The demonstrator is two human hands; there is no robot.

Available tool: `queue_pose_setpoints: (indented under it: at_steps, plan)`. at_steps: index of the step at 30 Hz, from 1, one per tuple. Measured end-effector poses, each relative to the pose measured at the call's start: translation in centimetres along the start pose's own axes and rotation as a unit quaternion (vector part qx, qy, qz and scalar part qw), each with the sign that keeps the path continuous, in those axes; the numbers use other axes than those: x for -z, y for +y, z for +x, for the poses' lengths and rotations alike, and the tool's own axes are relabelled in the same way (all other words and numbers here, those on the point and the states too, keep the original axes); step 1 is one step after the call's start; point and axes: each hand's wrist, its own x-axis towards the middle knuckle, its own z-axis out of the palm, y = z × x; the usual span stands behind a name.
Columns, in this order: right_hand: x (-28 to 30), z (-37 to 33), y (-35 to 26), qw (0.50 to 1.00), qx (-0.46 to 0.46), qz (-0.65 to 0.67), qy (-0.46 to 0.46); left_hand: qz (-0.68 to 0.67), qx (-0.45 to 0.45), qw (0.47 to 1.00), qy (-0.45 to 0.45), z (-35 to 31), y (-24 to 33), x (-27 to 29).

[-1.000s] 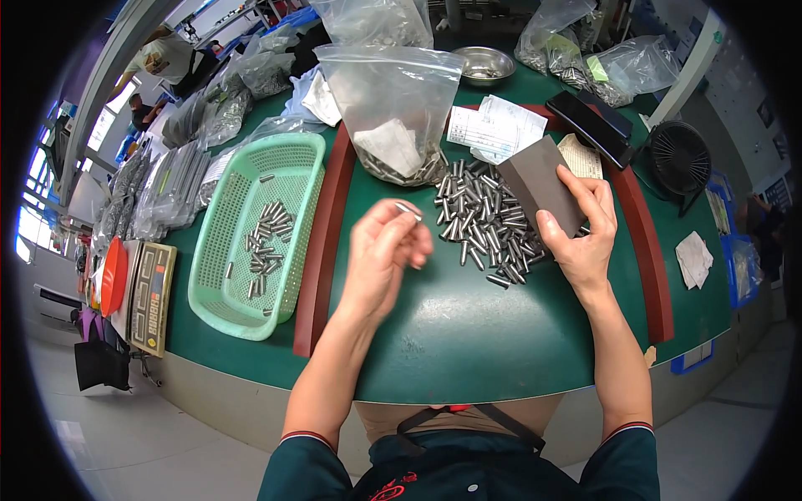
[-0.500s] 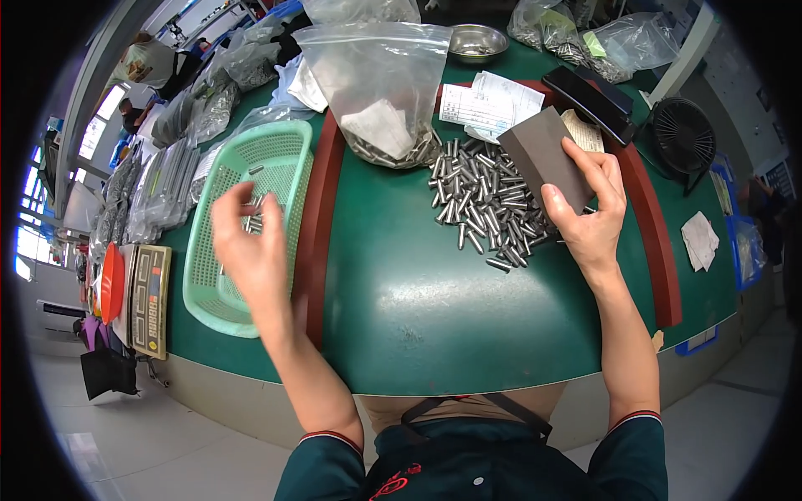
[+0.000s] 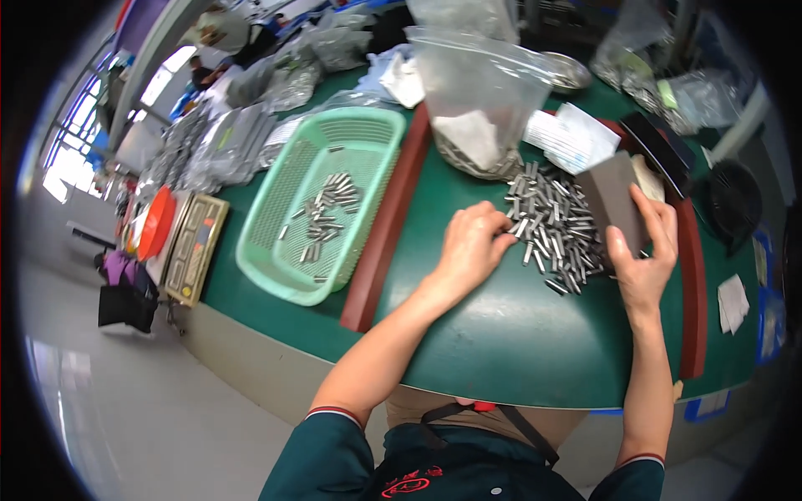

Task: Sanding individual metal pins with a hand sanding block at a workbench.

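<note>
My right hand grips a dark grey-brown rectangular block, thumb on the near side and fingers along its right edge. The block stands tilted against the right side of a pile of short metal pins on the green table. At the pile's left edge is my left hand, its fingers curled and the thumb and forefinger pinched on a metal pin. Farther left, a light green plastic basket holds several similar pins on its mesh bottom.
Dark red strips border the work area left and right. A clear zip bag of pins stands behind the pile, near papers and a phone. A black fan is at right; a scale lies left of the basket.
My left hand has moved right, from over the basket to the pile's left edge. My right hand still holds the block by the pile. The whole view has shifted and tilted.
</note>
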Motion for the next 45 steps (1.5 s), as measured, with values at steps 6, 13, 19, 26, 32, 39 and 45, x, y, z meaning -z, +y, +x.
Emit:
queue_pose_setpoints:
  at_steps: [6, 13, 19, 26, 32, 39, 45]
  plan:
    - [0.5, -0.4, 0.4, 1.000, 0.013, -0.004, -0.014, -0.027, 0.030, 0.999, 0.016, -0.4, 0.5, 1.4]
    - [-0.7, 0.1, -0.1, 1.000, 0.005, 0.007, -0.004, -0.495, 0.272, 0.823, -0.067, 0.0, 0.3, 4.3]
    - [-0.6, 0.0, 0.7, 1.000, 0.013, 0.002, 0.006, -0.603, 0.294, 0.733, -0.107, -0.3, 0.2, 3.2]
    - [-0.4, 0.0, 0.8, 1.000, 0.015, 0.000, 0.014, -0.636, 0.319, 0.690, -0.133, -0.4, 0.1, 3.1]
    - [-0.5, 0.0, 0.5, 1.000, 0.013, 0.002, 0.012, -0.646, 0.313, 0.678, -0.158, -0.2, 0.2, 3.4]
    - [-0.6, -0.1, 0.7, 1.000, 0.010, 0.004, 0.010, -0.620, 0.320, 0.703, -0.135, -0.3, 0.5, 3.3]
    - [-0.6, -0.1, 0.7, 1.000, 0.015, -0.002, 0.009, -0.613, 0.323, 0.709, -0.131, -0.4, 0.6, 3.4]
